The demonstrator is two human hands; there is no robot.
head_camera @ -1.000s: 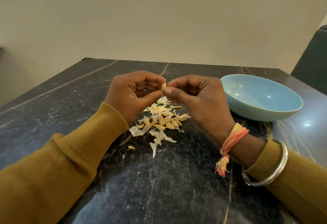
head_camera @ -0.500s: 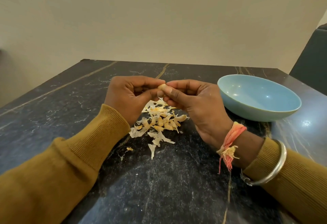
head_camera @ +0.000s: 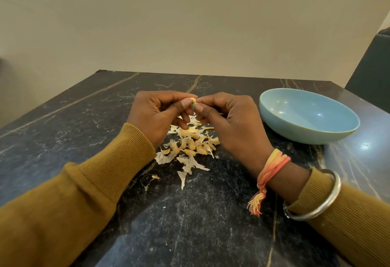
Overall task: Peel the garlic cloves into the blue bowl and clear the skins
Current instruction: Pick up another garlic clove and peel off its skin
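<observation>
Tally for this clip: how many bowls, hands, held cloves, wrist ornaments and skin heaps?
blue bowl: 1
Hands: 2 (left hand, right hand)
garlic clove pinched in the fingers: 1
Wrist ornaments: 2 (thread band, metal bangle)
heap of garlic skins and bits: 1
Total: 7

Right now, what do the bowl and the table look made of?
Bowl: glazed ceramic or melamine, cannot tell which; smooth pale blue with glossy highlights. Table: polished dark stone, likely marble; pale and gold veins, light reflections.

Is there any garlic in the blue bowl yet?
No, the blue bowl shows only its bare inside; the garlic pile lies on the table to its left.
</observation>
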